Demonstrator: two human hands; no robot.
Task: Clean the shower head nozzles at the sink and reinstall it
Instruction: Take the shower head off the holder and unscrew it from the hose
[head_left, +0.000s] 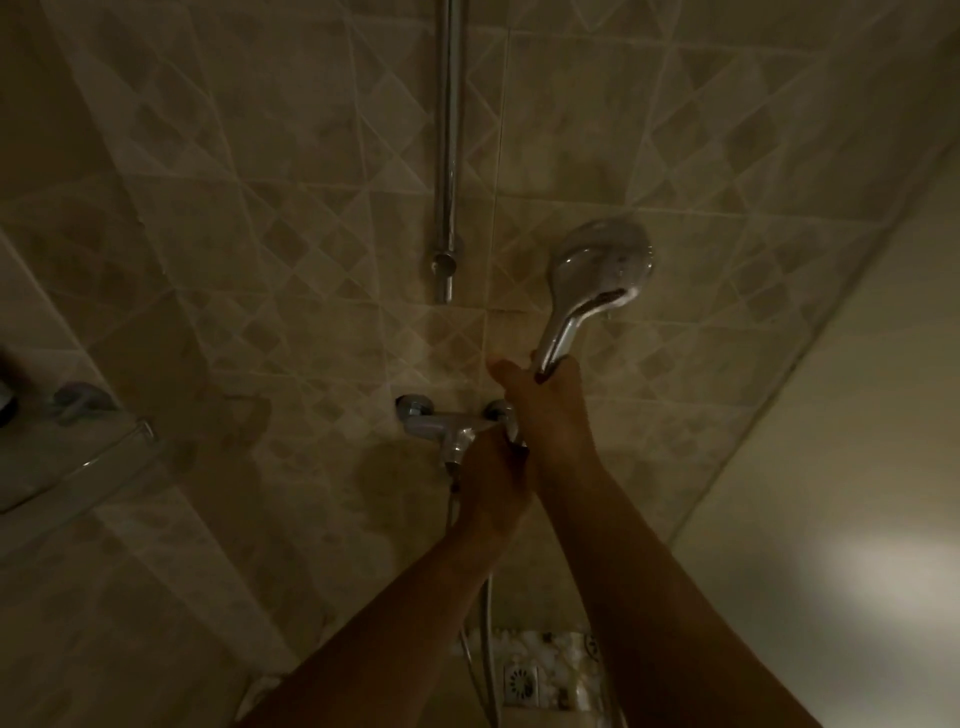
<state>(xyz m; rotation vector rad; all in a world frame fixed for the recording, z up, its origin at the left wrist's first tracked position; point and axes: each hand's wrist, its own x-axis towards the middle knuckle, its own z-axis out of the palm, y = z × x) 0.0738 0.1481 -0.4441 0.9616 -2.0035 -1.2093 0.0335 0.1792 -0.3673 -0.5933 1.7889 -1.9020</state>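
A: What fills most of the view?

B: The tiled wall (260, 208), beige with a pale diamond pattern, dimly lit. A plain lighter wall (857, 415) meets it at the right.

A: And fixed to the tiles?

B: A chrome riser rail (451, 130) runs straight down the middle and ends at a round bracket. At the left edge is a glass shelf (78, 457) with a metal rail along its front. Below the riser rail sits the chrome mixer valve (452, 426), mounted on two round wall fittings.

A: Where are the arms?

B: Both forearms rise from the bottom edge, bare, and converge near the valve.

A: Where is the shower head?

B: The shower head (597, 270) is held up in the air, right of the rail's lower end and above the valve, its chrome back toward the camera and its handle pointing down.

A: Who holds it?

B: The right hand (545, 410) is closed around the bottom of the handle. The left hand (493, 483) is just below, touching the right, curled at the valve's underside where the hose (487, 623) starts; what it grips I cannot tell.

A: Anything smaller?

B: The hose hangs down between the forearms, and a square floor drain (521, 685) shows on the pebbled floor.
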